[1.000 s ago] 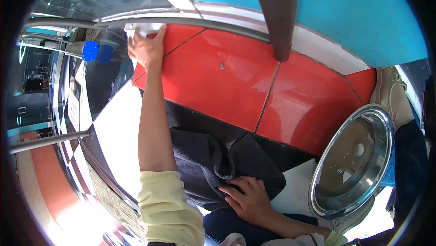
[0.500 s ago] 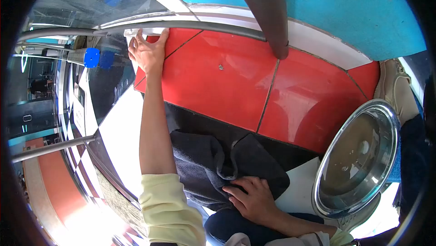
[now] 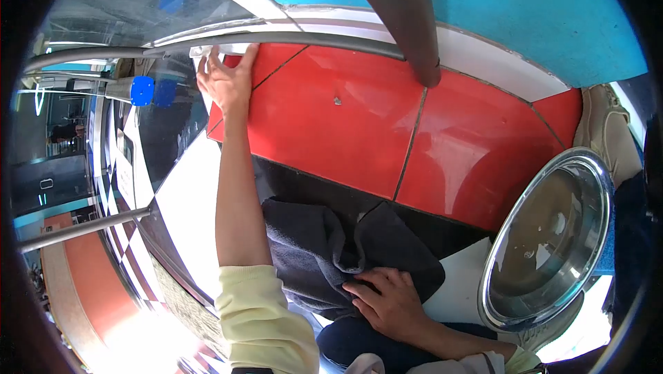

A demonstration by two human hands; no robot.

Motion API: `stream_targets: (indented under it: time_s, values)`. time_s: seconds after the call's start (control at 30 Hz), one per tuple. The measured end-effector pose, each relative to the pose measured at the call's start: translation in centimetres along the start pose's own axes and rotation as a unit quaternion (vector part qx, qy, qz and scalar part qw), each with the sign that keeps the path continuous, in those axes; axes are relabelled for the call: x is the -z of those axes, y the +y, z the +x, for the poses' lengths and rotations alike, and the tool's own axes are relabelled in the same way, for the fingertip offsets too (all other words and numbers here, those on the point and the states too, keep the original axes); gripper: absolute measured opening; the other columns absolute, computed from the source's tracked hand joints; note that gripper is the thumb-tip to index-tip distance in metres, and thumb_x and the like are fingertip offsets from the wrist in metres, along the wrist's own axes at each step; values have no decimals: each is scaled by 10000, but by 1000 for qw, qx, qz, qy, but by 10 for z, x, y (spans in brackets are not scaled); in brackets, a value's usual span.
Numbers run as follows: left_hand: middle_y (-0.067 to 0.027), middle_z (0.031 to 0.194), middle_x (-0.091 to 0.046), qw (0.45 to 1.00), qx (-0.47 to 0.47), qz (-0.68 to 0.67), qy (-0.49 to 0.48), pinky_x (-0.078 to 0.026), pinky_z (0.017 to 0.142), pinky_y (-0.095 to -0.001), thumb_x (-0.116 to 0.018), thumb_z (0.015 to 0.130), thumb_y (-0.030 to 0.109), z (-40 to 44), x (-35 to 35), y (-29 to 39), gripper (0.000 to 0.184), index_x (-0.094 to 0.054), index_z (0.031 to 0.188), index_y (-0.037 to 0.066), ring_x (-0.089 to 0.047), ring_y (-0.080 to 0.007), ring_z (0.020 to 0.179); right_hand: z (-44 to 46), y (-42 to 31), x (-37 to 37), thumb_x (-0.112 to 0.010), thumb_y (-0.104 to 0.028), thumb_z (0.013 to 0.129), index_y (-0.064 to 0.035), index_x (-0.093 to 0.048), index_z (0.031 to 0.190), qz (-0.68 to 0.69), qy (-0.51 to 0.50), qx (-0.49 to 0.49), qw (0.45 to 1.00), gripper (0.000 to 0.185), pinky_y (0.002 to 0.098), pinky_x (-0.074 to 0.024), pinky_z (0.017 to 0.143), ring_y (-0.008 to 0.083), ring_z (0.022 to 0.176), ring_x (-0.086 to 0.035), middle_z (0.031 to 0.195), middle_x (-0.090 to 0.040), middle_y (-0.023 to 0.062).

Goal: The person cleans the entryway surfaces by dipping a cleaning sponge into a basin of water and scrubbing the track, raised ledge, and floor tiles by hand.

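Observation:
My left hand (image 3: 228,87) reaches to the far left corner of the red tiled step (image 3: 324,132). Its thumb and fingers are apart, and the fingertips touch a white surface or piece (image 3: 236,49) under the thin grey bar; what exactly lies under them is partly hidden. My right hand (image 3: 388,299) rests on a dark cloth (image 3: 311,243) bunched over my lap, its fingers loosely bent and slightly apart. To the right, a round metal basin (image 3: 542,243) stands tilted in view, with murky brownish water and pale bits inside.
A thick brown post (image 3: 407,22) meets the step near the turquoise wall (image 3: 525,15). A thin grey bar (image 3: 324,39) runs along the back edge. Glass and a blue-capped leg (image 3: 141,91) are at the left. Another person's shoe (image 3: 608,129) is beside the basin.
The view has shifted slightly, so the basin sits a little farther right and higher. Both hands have kept nearly the same places on the step corner and the dark cloth.

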State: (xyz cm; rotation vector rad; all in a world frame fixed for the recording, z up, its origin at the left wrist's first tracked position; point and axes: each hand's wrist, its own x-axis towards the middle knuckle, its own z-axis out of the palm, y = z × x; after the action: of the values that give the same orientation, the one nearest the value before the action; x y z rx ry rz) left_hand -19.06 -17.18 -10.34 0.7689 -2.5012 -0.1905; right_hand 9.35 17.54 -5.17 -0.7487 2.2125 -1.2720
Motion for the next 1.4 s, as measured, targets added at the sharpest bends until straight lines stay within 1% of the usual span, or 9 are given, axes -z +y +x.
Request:
stream_targets:
  time_s: [0.07, 0.2, 0.3, 0.53, 0.57, 0.63, 0.97, 1.07, 1.4]
  values:
    - [-161, 1326, -526, 999, -35, 21, 9, -149, 1131, -443, -714, 658, 631, -2, -4, -3, 951, -450, 1358, 45, -288, -299, 1362, 0, 0, -2, -647, -213, 822, -156, -625, 1172, 4, -5, -2, 1000, 356, 428, -407, 847, 250, 1090, -515, 1154, -573, 54]
    - [-164, 1341, -517, 999, 36, -2, 15, -158, 1129, -446, -699, 669, 637, 2, -6, -4, 930, -462, 1349, 47, -284, -295, 1363, -3, 2, -3, -647, -213, 822, -160, -623, 1175, -1, 1, 0, 1000, 358, 425, -405, 851, 249, 1090, -516, 1159, -572, 54]
    - [-161, 1315, -540, 998, -53, 16, 4, -163, 1123, -451, -689, 680, 644, -4, -2, -3, 916, -479, 1329, 34, -288, -295, 1357, -1, 1, -2, -648, -213, 824, -162, -623, 1175, 2, 1, 2, 1000, 356, 423, -407, 852, 249, 1087, -518, 1162, -572, 53]
    - [-177, 1289, -560, 999, 46, 12, 7, -135, 1128, -451, -697, 657, 662, 0, -1, -2, 949, -483, 1333, 32, -279, -292, 1367, -2, 1, -3, -670, -212, 817, -187, -651, 1138, -3, 7, -5, 1000, 322, 390, -386, 847, 215, 1058, -517, 1139, -572, 5]
    - [-165, 1285, -567, 999, -28, 21, 15, -133, 1128, -455, -693, 658, 662, -1, -6, -8, 946, -478, 1345, 48, -268, -291, 1374, -1, 1, -2, -669, -212, 817, -188, -651, 1139, -5, 5, -6, 1000, 323, 390, -386, 849, 216, 1059, -516, 1139, -571, 5]
    - [-161, 1282, -572, 999, -32, 12, 31, -128, 1128, -460, -688, 662, 665, 3, -10, -9, 940, -478, 1347, 56, -266, -289, 1376, -1, 0, -2, -669, -212, 818, -188, -650, 1141, -3, -2, -10, 1000, 325, 389, -386, 853, 218, 1061, -515, 1140, -570, 6]
    - [-159, 1357, -515, 1000, -3, -30, -7, -117, 1123, -502, -676, 678, 676, 1, -7, -14, 982, -412, 1389, 52, -241, -315, 1379, -2, 3, -3, -643, -222, 834, -162, -626, 1173, 2, 1, 0, 1000, 345, 426, -409, 867, 255, 1088, -515, 1156, -573, 59]
    - [-147, 1359, -516, 998, 61, -6, 1, -135, 1123, -490, -683, 667, 679, 6, -11, -9, 989, -421, 1384, 50, -242, -315, 1379, -3, 2, -3, -643, -224, 835, -163, -621, 1184, 9, -13, -5, 1000, 355, 429, -408, 877, 260, 1097, -510, 1165, -569, 63]
    - [-148, 1306, -554, 999, 47, 21, 6, -144, 1120, -464, -680, 666, 667, 7, -11, -13, 964, -426, 1381, 71, -255, -293, 1374, -4, 1, -2, -650, -222, 830, -168, -624, 1179, 8, -12, -7, 1000, 354, 415, -394, 868, 243, 1101, -505, 1165, -565, 49]
